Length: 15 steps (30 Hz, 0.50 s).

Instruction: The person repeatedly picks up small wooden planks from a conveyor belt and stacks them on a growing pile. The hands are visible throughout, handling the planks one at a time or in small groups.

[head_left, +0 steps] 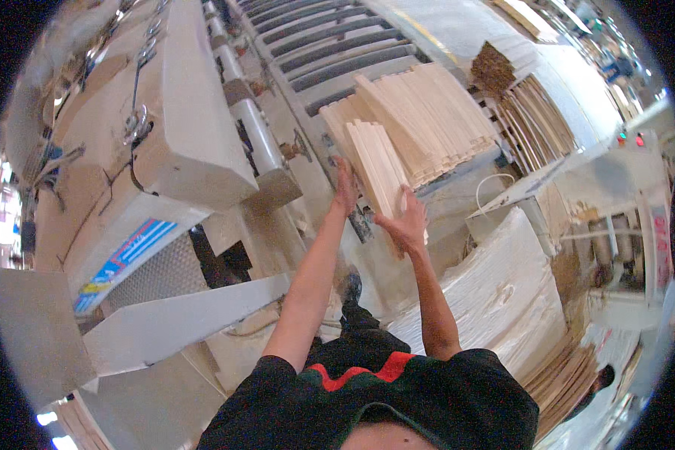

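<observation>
A small bundle of pale wooden strips [375,154] lies lengthwise on top of the left part of a wider layer of similar wooden slats [427,112]. My right hand [406,225] is at the bundle's near end, thumb on the left and fingers on the right, with strip ends between them. Along the bundle's left side, my left hand [344,187] is held edge-up with its fingers stretched out and nothing in it. Whether the left palm touches the wood cannot be made out.
The slats rest at the near end of a roller conveyor [337,49]. A large beige machine [195,142] stands to the left. Stacked boards [540,120] are at the far right. Nearer on the right is a plastic-wrapped stack [502,285].
</observation>
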Each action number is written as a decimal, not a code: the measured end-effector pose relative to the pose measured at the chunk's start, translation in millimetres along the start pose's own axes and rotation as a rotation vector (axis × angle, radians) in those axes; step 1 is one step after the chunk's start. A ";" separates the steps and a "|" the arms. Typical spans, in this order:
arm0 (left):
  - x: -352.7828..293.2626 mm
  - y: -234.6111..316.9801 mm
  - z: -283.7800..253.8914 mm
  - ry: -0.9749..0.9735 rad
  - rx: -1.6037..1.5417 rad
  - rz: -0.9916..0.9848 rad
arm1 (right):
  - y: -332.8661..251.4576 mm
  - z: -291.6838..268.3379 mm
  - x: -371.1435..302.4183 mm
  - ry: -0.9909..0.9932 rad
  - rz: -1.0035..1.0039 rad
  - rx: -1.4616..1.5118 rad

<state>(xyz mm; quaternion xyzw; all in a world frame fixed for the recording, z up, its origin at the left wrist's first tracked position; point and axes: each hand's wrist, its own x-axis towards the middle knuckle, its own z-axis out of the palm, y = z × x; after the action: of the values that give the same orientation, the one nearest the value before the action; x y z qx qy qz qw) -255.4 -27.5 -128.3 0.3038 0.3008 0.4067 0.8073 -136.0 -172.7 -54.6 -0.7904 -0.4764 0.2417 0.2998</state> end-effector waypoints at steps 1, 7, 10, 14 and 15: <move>-7.9 7.4 18.3 0.103 0.055 0.021 | 9.4 -5.6 -11.5 -0.002 -0.028 0.107; -106.5 -0.3 28.8 -0.002 0.259 0.300 | 10.0 -71.5 -156.5 -0.304 0.014 0.945; -246.1 -13.9 47.2 -0.260 0.396 0.211 | 20.7 -89.3 -232.9 -0.453 -0.030 1.040; -414.0 0.9 39.9 -0.542 0.225 0.198 | -15.3 -77.4 -316.6 -0.732 -0.015 1.021; -444.1 2.3 20.8 -0.535 0.309 0.142 | -24.9 -72.0 -326.2 -0.809 -0.130 0.850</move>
<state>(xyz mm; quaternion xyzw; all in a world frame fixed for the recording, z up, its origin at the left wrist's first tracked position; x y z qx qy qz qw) -458.0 -404.3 -7.4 0.5393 0.1141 0.3174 0.7716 -243.1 -474.1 45.0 -0.4150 -0.4620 0.6748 0.3987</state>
